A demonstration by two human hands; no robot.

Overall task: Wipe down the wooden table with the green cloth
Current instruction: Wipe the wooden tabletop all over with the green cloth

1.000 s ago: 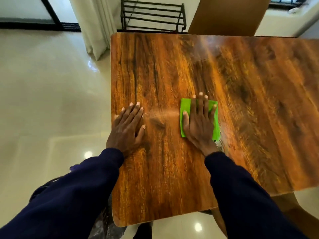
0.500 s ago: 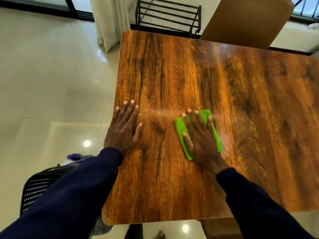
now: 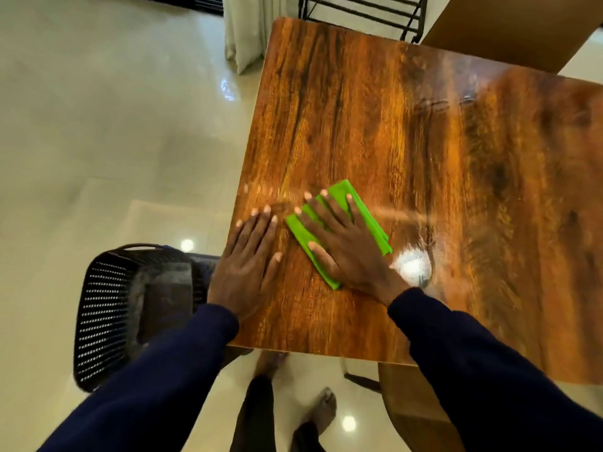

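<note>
A folded green cloth lies on the glossy wooden table near its front left corner. My right hand presses flat on the cloth with fingers spread, covering its middle. My left hand rests flat on the bare wood at the table's left edge, just left of the cloth, fingers straight. Both arms wear dark blue sleeves.
A black perforated basket stands on the tiled floor left of the table. A brown chair back and a black metal rack are beyond the far edge, a white curtain at far left. Another chair sits under the near edge.
My right hand has slid the green cloth leftward toward my left hand, turning it slantwise. The view has shifted, showing the basket and the table's near edge.
</note>
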